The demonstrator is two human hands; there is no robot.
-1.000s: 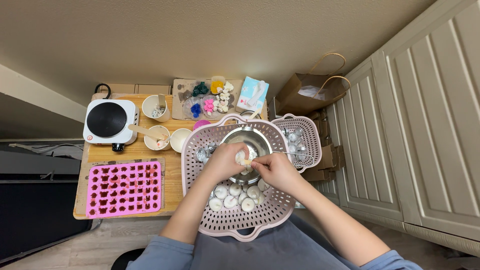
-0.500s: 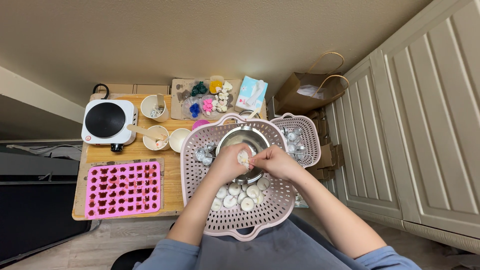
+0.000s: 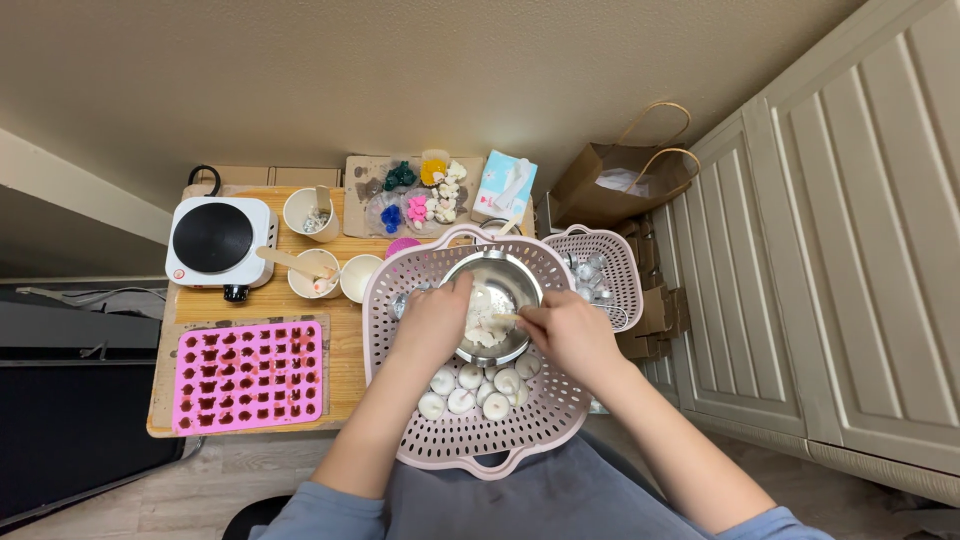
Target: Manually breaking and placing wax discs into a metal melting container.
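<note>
Over the steel bowl (image 3: 497,285) the left hand (image 3: 432,322) has its fingers curled narrow on a small white piece, hard to make out, and the right hand (image 3: 572,332) pinches a thin pale stick (image 3: 503,317) between narrow fingers. The bowl holds white lumps and sits in the large pink basket (image 3: 470,440), where about eight white tealight candles (image 3: 470,385) lie just below it. A second, smaller basket (image 3: 600,262) stands to the right. On the wooden worktop (image 3: 345,340) are three cups (image 3: 312,272), one hot plate (image 3: 218,242) and one pink mould (image 3: 250,375).
</note>
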